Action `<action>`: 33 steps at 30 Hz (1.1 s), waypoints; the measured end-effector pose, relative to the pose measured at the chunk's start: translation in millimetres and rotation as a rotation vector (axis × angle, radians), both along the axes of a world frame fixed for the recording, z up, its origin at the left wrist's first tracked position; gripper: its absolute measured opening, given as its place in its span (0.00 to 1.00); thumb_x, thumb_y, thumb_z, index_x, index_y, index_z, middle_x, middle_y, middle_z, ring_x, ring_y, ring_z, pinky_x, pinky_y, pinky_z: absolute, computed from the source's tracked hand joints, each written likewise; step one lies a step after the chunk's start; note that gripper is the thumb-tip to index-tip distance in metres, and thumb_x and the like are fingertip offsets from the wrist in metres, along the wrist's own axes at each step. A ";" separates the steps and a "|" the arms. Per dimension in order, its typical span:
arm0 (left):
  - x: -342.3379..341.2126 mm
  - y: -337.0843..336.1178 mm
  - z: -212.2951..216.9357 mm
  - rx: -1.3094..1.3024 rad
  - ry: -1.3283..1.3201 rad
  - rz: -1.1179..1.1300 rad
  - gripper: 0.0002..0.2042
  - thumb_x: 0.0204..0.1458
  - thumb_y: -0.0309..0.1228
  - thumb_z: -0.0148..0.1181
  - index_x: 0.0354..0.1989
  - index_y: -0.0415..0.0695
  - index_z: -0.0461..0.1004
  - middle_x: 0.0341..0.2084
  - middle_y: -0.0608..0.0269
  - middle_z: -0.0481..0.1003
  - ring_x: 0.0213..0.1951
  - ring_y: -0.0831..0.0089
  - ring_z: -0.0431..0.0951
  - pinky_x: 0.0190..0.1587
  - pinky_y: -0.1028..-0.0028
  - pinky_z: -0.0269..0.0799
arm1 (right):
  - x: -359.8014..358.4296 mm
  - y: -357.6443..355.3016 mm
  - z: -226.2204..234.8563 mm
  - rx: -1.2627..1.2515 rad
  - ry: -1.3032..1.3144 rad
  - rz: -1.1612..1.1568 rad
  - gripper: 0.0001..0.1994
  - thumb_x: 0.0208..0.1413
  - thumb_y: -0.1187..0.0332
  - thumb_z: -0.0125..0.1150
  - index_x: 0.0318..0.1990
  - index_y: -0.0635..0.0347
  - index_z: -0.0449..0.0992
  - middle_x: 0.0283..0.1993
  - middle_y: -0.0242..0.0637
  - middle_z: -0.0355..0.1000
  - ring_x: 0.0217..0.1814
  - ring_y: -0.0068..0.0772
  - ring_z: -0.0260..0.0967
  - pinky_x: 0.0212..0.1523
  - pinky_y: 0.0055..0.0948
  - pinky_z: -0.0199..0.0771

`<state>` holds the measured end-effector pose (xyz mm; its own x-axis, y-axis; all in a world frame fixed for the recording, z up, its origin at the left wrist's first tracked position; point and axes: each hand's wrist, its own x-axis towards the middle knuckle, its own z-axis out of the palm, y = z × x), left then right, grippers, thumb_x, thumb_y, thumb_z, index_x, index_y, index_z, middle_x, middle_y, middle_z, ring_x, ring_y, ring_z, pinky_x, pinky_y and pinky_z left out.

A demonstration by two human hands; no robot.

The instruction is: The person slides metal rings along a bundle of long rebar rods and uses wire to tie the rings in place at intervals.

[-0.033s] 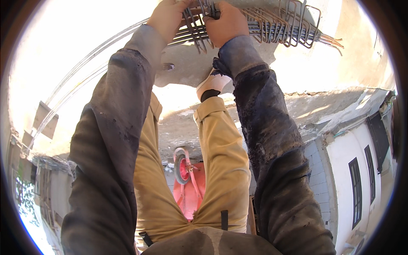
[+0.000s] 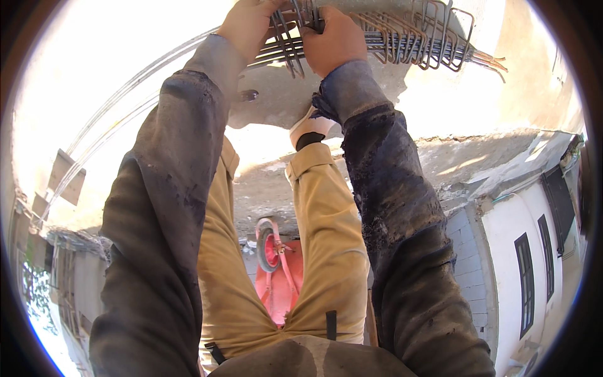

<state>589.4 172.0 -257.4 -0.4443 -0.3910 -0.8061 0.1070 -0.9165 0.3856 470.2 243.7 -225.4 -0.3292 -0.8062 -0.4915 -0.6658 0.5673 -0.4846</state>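
At the top edge, my left hand [image 2: 247,26] is closed around bent steel stirrups [image 2: 286,47] that hang over a bundle of long steel bars [image 2: 391,45]. Part of that hand is cut off by the picture's edge. Just to its right, my right hand [image 2: 336,39] is closed, its thumb pressed against the same stirrups; its fingertips are hidden. More rectangular stirrups [image 2: 440,38] sit in a row along the bars to the right of my right hand. The bars run between and past both hands.
Thin long rods [image 2: 135,81] curve away to the left. My shoe [image 2: 309,125] stands on concrete ground below the bars. A red wheelbarrow [image 2: 294,270] with a grey-tyred wheel shows between my legs. A white wall [image 2: 502,251] with dark windows is at the right.
My right hand has shifted and turned slightly against the stirrups, its forearm moving a little left. My left hand stays in place.
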 end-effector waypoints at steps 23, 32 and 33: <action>-12.5 3.4 0.3 -0.074 0.190 -0.152 0.45 0.45 0.22 0.61 0.64 0.38 0.32 0.44 0.48 0.68 0.42 0.67 0.73 0.47 0.71 0.70 | -41.7 -33.0 9.0 0.035 -0.149 -0.081 0.12 0.43 0.67 0.60 0.33 0.65 0.76 0.30 0.49 0.74 0.34 0.45 0.73 0.37 0.36 0.71; -20.5 0.2 4.9 -0.289 -0.054 -0.419 0.44 0.40 0.19 0.63 0.63 0.36 0.38 0.38 0.53 0.72 0.39 0.72 0.74 0.43 0.74 0.71 | -50.1 -31.7 -10.4 0.083 -0.421 -0.201 0.16 0.47 0.60 0.59 0.35 0.65 0.77 0.28 0.46 0.74 0.30 0.39 0.73 0.35 0.32 0.71; -21.0 0.7 6.6 -0.328 -0.068 -0.447 0.43 0.40 0.19 0.63 0.63 0.35 0.39 0.38 0.53 0.73 0.38 0.73 0.74 0.42 0.74 0.72 | -51.8 -28.8 -3.2 0.074 -0.384 -0.167 0.15 0.48 0.60 0.59 0.35 0.66 0.76 0.28 0.46 0.74 0.31 0.39 0.73 0.36 0.32 0.71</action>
<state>568.4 172.7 -250.7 -0.5760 -0.4115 -0.7063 -0.2997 -0.6975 0.6509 418.3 214.9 -228.6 -0.2339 -0.7150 -0.6588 -0.3411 0.6949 -0.6331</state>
